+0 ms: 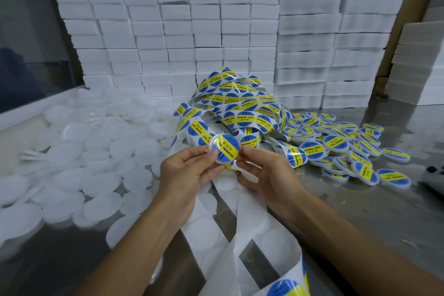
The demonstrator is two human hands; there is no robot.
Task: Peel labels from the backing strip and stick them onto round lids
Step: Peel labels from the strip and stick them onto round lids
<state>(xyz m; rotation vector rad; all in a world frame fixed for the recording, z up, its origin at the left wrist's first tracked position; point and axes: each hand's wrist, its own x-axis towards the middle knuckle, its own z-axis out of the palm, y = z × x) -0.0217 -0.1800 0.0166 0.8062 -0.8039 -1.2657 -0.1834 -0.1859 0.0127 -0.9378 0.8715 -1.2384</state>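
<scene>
Both hands hold one round white lid (224,149) in front of me, a blue and yellow label covering most of its top. My left hand (185,173) pinches the lid's left edge between thumb and fingers. My right hand (262,170) holds its right edge with curled fingers. Behind the lid lies a tangled heap of backing strip (240,106) full of labels. Emptied white strip (230,230) trails down between my forearms.
Several plain white lids (91,158) are piled on the left of the metal table (360,214). Labelled lids (341,146) lie heaped on the right. Stacked white foam boxes (192,38) form a wall behind. A dark object (432,175) sits at the right edge.
</scene>
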